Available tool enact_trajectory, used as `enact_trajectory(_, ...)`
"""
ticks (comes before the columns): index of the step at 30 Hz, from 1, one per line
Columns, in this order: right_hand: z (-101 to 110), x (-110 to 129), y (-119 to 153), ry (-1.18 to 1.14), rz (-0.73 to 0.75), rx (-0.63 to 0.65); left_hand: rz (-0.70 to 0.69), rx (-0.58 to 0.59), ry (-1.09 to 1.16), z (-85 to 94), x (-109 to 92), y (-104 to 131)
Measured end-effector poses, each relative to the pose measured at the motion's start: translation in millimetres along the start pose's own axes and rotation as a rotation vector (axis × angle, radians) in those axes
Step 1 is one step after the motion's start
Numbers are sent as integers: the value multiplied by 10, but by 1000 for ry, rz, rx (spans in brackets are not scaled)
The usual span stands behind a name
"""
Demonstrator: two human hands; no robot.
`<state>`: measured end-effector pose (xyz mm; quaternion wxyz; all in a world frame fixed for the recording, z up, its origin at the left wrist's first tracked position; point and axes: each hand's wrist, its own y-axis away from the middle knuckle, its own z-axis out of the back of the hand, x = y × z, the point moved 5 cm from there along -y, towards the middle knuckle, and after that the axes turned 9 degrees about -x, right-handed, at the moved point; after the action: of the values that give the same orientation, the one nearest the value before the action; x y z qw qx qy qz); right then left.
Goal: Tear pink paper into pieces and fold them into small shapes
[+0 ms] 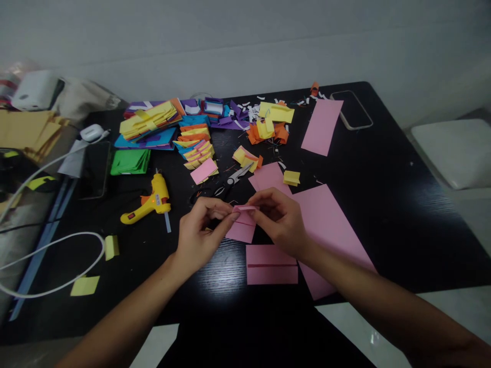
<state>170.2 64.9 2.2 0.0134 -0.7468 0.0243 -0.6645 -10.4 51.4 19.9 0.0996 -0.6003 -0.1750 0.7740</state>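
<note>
My left hand and my right hand meet over the middle of the black table. Between them they pinch a folded piece of pink paper, its top edge turned over and a crease line across it. Just below lies a second folded pink paper with a dark slit along its middle. A large pink sheet lies partly under my right forearm. Beyond my fingers, scissors rest beside another pink sheet.
A yellow glue gun lies at the left, near a dark phone and a white cable. Folded coloured papers and scraps cover the back. A phone-shaped object lies at the back right.
</note>
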Motion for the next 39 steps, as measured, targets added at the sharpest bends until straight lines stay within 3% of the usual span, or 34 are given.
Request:
enact_trajectory(14,-20,-38,6,94,17,-3,84,79,-41,-48,8,-12)
enact_trajectory(23,-16,14,27,186,139,-4,92,121,-68,-51,18,-17)
enact_trajectory(29,-9,18,14,184,108,-39,162,170,-67,-77,68,-10)
enact_trajectory(34,-11,23,16,204,130,-33,65,168,-161,-69,26,-28)
enact_trajectory(39,-3,70,32,249,263,-51,-71,162,-222,-53,-65,-31)
